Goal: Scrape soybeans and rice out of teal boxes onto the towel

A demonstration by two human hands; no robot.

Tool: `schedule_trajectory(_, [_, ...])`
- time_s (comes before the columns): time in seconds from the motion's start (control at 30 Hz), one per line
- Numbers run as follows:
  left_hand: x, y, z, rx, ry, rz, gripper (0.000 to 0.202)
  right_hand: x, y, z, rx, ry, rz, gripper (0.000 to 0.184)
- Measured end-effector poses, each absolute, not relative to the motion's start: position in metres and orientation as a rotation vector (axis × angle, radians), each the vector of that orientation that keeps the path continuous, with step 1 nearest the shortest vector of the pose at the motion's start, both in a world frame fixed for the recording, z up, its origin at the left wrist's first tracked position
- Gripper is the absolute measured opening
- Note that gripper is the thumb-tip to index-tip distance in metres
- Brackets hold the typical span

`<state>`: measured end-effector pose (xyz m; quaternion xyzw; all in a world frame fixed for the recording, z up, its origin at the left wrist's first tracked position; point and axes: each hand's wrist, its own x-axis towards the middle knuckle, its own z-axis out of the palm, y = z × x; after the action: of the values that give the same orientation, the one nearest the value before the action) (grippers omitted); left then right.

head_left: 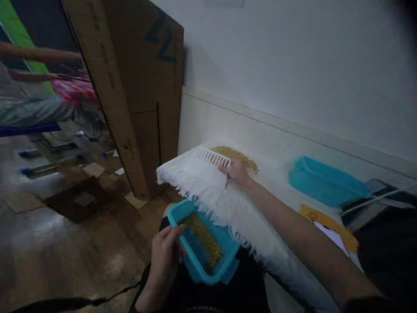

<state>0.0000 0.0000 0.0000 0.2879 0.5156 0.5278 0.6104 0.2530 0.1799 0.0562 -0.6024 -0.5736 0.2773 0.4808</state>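
Note:
My left hand grips the near left rim of a blue plastic basin, thumb over the edge. Yellow soybeans lie in the bottom of this basin, which is just below the cloth's fringed edge. In my right hand is a flat white plastic piece with a row of slots along its far edge, looking like a scraper or dustpan. It rests on the white fringed cloth. Beyond my right hand, a spread pile of soybeans sits on the cloth; the hand partly hides it.
A second blue basin stands to the right, near an orange cloth with a phone-like object. A tall cardboard box rises at left. Flattened cardboard lies on the floor. Another person's arm shows at far left.

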Motion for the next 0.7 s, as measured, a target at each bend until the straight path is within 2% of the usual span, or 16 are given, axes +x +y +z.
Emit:
schedule_trajectory(0.13, [-0.005,0.002,-0.001,0.657,1.181,1.216,0.04,0.26,0.186,0.07,-1.473,-1.378,0.565,0.034])
schedule_trajectory(0.33, [-0.006,0.004,-0.002,0.634,1.163,1.213,0.039,0.276,0.173,0.091,-1.532,-1.338,0.198,0.026])
schedule_trajectory(0.57, [-0.007,0.007,-0.006,0.64,1.144,1.222,0.038,0.257,0.147,0.065,-1.606,-1.58,-0.249,0.01])
schedule_trajectory(0.7, [-0.009,0.008,-0.008,0.616,1.149,1.216,0.037,0.256,0.144,0.056,-1.618,-1.615,-0.28,0.009])
